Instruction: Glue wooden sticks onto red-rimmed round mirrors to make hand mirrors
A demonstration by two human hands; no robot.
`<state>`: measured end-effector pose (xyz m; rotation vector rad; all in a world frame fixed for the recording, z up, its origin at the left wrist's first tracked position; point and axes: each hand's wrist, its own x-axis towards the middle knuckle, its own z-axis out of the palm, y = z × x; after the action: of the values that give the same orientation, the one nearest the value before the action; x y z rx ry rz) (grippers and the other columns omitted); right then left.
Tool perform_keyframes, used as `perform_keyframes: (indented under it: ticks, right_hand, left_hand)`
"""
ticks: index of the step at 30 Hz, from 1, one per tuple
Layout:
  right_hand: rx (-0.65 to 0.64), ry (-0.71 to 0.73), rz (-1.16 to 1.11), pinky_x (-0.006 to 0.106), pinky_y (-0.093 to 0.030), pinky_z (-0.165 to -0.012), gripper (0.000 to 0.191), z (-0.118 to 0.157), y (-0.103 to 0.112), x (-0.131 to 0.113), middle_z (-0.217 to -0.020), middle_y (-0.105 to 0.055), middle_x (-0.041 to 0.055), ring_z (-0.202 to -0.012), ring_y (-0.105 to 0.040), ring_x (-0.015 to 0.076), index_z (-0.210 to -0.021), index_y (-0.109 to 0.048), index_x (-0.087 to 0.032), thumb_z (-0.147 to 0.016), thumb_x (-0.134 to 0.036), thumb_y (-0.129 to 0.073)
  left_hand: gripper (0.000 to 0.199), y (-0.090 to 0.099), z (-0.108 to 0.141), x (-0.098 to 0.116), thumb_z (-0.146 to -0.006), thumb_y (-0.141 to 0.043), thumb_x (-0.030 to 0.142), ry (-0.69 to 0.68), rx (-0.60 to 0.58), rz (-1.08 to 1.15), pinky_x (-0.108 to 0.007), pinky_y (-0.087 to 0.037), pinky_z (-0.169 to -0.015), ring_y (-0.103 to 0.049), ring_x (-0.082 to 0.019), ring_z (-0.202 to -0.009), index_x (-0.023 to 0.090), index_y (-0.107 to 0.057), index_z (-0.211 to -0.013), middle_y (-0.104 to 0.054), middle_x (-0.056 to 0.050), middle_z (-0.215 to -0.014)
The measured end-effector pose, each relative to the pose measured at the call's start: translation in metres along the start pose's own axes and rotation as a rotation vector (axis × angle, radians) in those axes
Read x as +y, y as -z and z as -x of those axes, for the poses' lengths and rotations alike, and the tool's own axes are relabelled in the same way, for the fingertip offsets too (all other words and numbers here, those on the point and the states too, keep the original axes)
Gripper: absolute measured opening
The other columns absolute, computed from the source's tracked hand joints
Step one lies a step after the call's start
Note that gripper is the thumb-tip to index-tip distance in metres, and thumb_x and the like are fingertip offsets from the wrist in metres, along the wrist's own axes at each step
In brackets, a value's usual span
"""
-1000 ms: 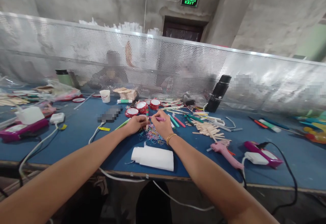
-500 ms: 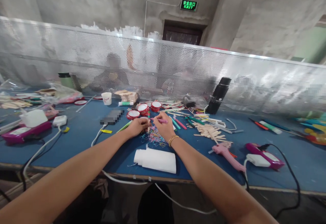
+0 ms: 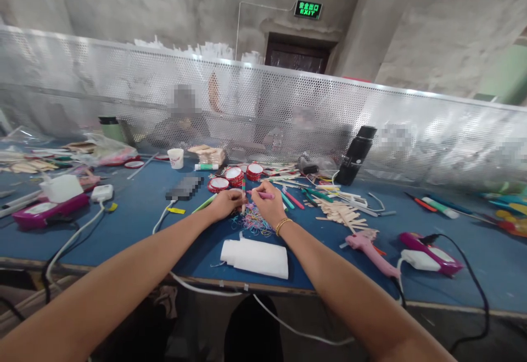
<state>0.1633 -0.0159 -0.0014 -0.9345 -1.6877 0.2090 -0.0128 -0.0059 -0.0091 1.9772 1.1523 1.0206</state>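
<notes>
My left hand (image 3: 226,204) is closed on a small upright stick (image 3: 243,187) with green and red marks on its upper part. In my right hand (image 3: 268,204) is a pink pen (image 3: 267,195), gripped between the fingers, its tip beside the stick. Just below both hands lies a pile of colourful small bands (image 3: 257,222). A folded white cloth (image 3: 255,258) rests nearer the table's front edge. Red-rimmed tape rolls (image 3: 234,175) sit behind my hands.
Wooden sticks (image 3: 340,213), a pink glue gun (image 3: 374,253) and a purple power strip (image 3: 442,255) are on the right. A black bottle (image 3: 356,155) stands by the perforated screen (image 3: 263,104). At left are a phone (image 3: 185,188) and a paper cup (image 3: 175,158).
The whole view has shifted slightly, with things appearing a little further right. Both hands keep their holds on the stick and the pen.
</notes>
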Motion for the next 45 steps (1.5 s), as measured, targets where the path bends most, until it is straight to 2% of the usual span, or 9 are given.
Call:
perform_keyframes:
  ticks: [5,11,18,26,30,36,45]
  right_hand:
    - [-0.044,0.040,-0.012,0.026,-0.040,-0.065,0.016,0.0010,-0.0023,-0.0019,-0.063,-0.059,-0.0037,-0.061,-0.054,0.0136,-0.065,-0.052,-0.022,-0.080,-0.026,-0.056]
    - [0.014,0.017,0.019,0.027,-0.039,-0.065,0.018,0.0008,0.0006,-0.0021,-0.061,-0.058,-0.0039,-0.061,-0.054,0.0138,-0.063,-0.049,-0.022,-0.079,-0.024,-0.055]
    - [-0.035,0.023,-0.029,0.026,-0.040,-0.065,0.015,0.0012,-0.0021,-0.0010,-0.063,-0.059,-0.0038,-0.061,-0.055,0.0137,-0.066,-0.052,-0.022,-0.080,-0.024,-0.056]
    - [-0.027,-0.010,-0.035,0.026,-0.041,-0.064,0.014,0.0013,-0.0011,-0.0001,-0.063,-0.059,-0.0036,-0.061,-0.055,0.0141,-0.067,-0.051,-0.022,-0.080,-0.024,-0.054]
    - [-0.045,0.027,-0.040,0.027,-0.041,-0.065,0.015,0.0014,-0.0016,-0.0012,-0.063,-0.059,-0.0036,-0.061,-0.055,0.0142,-0.065,-0.051,-0.022,-0.079,-0.024,-0.055]
    - [-0.014,-0.007,-0.004,0.027,-0.042,-0.065,0.014,0.0014,-0.0016,0.0002,-0.064,-0.060,-0.0029,-0.062,-0.055,0.0145,-0.064,-0.051,-0.022,-0.078,-0.023,-0.055]
    - [-0.033,0.024,-0.009,0.026,-0.041,-0.064,0.014,0.0015,-0.0033,0.0007,-0.062,-0.058,-0.0039,-0.060,-0.054,0.0141,-0.066,-0.051,-0.022,-0.079,-0.025,-0.056]
  left_hand:
    - [0.047,0.0001,-0.0007,-0.0022,-0.076,-0.063,0.058,0.001,0.002,-0.017,-0.023,-0.033,-0.050,-0.046,-0.010,-0.050,0.014,-0.061,-0.061,-0.058,0.001,-0.056]
    - [0.046,0.0014,-0.0012,-0.0037,-0.079,-0.059,0.057,-0.009,-0.028,-0.044,-0.023,-0.033,-0.050,-0.046,-0.010,-0.050,0.014,-0.064,-0.064,-0.058,0.000,-0.057]
    - [0.047,0.0001,-0.0013,-0.0052,-0.079,-0.060,0.058,-0.011,-0.024,-0.015,-0.023,-0.032,-0.048,-0.044,-0.009,-0.049,0.014,-0.062,-0.063,-0.059,0.000,-0.057]
    - [0.049,0.0008,-0.0012,-0.0038,-0.079,-0.058,0.060,0.012,-0.020,-0.066,-0.023,-0.032,-0.049,-0.046,-0.010,-0.049,0.014,-0.062,-0.064,-0.059,0.000,-0.057]
    - [0.048,0.0009,0.0005,-0.0007,-0.078,-0.060,0.059,0.024,-0.009,-0.059,-0.023,-0.032,-0.048,-0.045,-0.010,-0.048,0.014,-0.061,-0.062,-0.058,0.000,-0.056]
    - [0.048,0.0012,0.0005,-0.0009,-0.079,-0.059,0.058,-0.022,-0.018,-0.044,-0.023,-0.033,-0.049,-0.046,-0.010,-0.050,0.014,-0.064,-0.063,-0.059,0.000,-0.058]
    - [0.045,0.0009,0.0003,-0.0011,-0.078,-0.062,0.056,-0.012,-0.003,-0.032,-0.022,-0.031,-0.047,-0.044,-0.009,-0.049,0.014,-0.062,-0.060,-0.059,0.000,-0.057]
